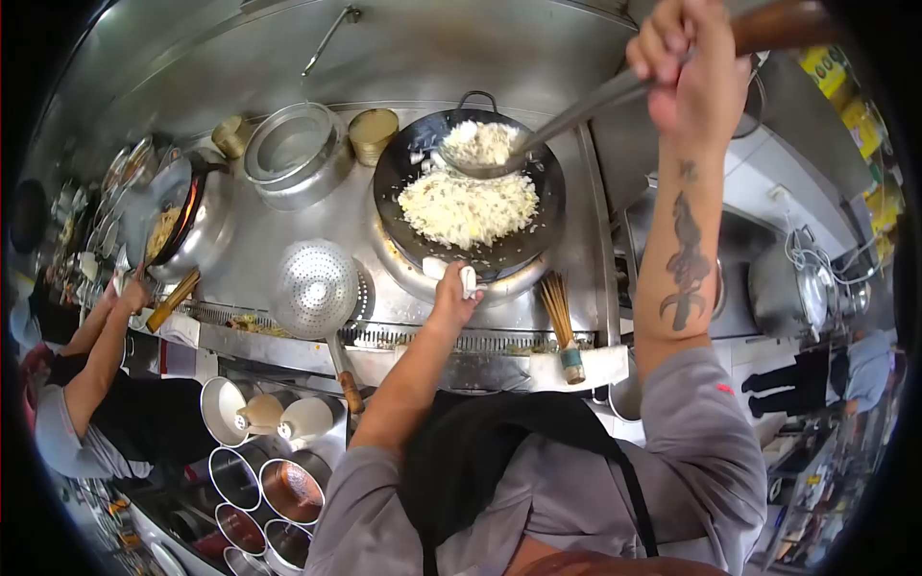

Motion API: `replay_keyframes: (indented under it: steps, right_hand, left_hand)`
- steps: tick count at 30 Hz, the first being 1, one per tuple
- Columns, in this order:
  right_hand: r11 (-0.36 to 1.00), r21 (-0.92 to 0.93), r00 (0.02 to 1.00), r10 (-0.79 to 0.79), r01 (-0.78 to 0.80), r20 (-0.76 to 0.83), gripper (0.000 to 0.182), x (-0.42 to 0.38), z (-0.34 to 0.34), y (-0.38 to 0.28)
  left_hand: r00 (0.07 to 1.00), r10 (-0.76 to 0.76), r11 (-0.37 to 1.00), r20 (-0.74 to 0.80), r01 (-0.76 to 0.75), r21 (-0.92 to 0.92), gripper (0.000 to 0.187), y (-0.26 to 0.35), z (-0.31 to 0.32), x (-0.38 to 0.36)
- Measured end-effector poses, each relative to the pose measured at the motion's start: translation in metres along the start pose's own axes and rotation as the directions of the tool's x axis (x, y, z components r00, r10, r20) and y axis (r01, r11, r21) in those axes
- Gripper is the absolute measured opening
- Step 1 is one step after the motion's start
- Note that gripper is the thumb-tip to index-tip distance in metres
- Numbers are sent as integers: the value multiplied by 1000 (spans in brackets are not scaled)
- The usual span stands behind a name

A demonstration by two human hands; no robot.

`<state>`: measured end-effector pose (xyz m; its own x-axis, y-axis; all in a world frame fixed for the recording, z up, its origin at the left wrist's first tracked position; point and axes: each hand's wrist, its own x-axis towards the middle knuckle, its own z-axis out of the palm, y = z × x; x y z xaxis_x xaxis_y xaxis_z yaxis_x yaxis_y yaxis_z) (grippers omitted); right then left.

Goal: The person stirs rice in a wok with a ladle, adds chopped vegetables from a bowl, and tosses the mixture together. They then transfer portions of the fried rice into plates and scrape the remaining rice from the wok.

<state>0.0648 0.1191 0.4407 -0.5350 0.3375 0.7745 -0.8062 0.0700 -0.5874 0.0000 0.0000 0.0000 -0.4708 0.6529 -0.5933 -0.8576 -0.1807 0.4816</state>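
Black apron (440, 480), left hand (454, 296) curled round cloth (468, 278) at wok (390, 197), right hand (684, 48) tight round ladle (594, 101), strainer (315, 288) near wok.

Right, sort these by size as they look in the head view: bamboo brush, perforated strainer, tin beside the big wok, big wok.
Big wok
Perforated strainer
Bamboo brush and tin, unranked: the brush looks longer, the tin wider.

No text, brand or number can be read with certainty; dark rounded marks seen on yellow packaging (824, 69) near right edge of view, too small and warped to be made out; small red mark (725, 389) shown on grey right sleeve (687, 408), likewise illegible
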Motion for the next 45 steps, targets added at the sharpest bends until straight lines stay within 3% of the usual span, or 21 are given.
replay_keyframes:
  steps: [2,3,5,6,7,10,12,13,15,17,18,19,25,31,34,39,40,41,43,44,45]
  right_hand:
    - [975,-196,976,64,-105,-206,19,-40,-8,61]
    - [950,-278,947,52,-145,-318,21,-62,-3,104]
    - [856,-427,950,204,-290,-237,16,-118,-56,247]
    - [840,-275,854,349,-468,-387,16,-106,-56,254]
    - [830,-192,807,411,-523,-424,19,-75,-59,254]
    - [960,-88,856,192,-265,-479,25,-20,-42,204]
    - [989,-55,927,110,-138,-359,25,-18,-37,174]
    - [990,-42,930,114,-137,-349,25,-29,-36,205]
    - [846,-288,889,387,-448,-245,26,-72,-44,283]
    - [823,-322,883,417,-468,-216,27,-34,-34,278]
    - [851,-327,907,346,-411,-239,27,-24,-29,269]
    - [873,-336,926,275,-353,-257,26,-16,-29,261]
    - [875,-216,889,377,-434,-259,19,-27,-41,292]
    - [933,-102,889,291,-346,-353,20,-53,-42,297]
    - [862,-173,871,437,-477,-226,20,-29,-41,286]
    - [858,-346,920,314,-380,-234,20,-34,-43,215]
    - [849,-329,902,332,-413,-275,20,-54,-60,242]
    - [847,-318,890,332,-427,-312,20,-56,-81,266]
    - [810,-327,866,400,-487,-299,21,-37,-96,254]
    - [799,-353,872,417,-486,-257,21,-24,-90,234]
    - [786,-379,872,439,-489,-215,21,-14,-84,214]
  left_hand:
    - [992,-12,978,-130,-15,-208,21,9,19,-40]
    - [986,21,985,-164,-48,-164,21,41,-4,-49]
    - [987,126,992,-100,-125,16,18,28,-23,-74]
    - [980,158,983,122,-168,73,23,13,-59,-78]
    - [970,227,954,87,-240,181,28,12,-63,-108]
    - [917,365,716,164,-389,579,47,6,-105,-196]
    - [992,117,664,-36,-51,746,48,9,-128,-258]
    - [977,203,731,-68,-105,674,45,-22,-171,-262]
    - [895,348,704,-280,-52,708,30,-72,-231,-295]
    - [804,373,703,-463,81,706,25,-158,-346,-288]
    - [735,512,500,-445,166,850,21,-202,-401,-298]
    - [711,517,477,-478,224,850,21,-227,-421,-313]
    - [738,453,478,-500,273,835,18,-309,-451,-349]
    - [749,457,489,-480,240,839,15,-315,-450,-345]
    - [745,466,496,-477,227,838,13,-303,-442,-335]
    - [663,396,886,-635,-94,454,11,-217,-340,-340]
    - [643,251,892,-723,136,431,12,-202,-332,-340]
    - [656,255,884,-710,139,446,12,-208,-348,-333]
    - [716,525,512,-460,166,843,17,-248,-413,-315]
    - [836,492,136,-241,200,970,26,-249,-432,-313]
    - [839,491,134,-235,194,972,26,-260,-444,-310]
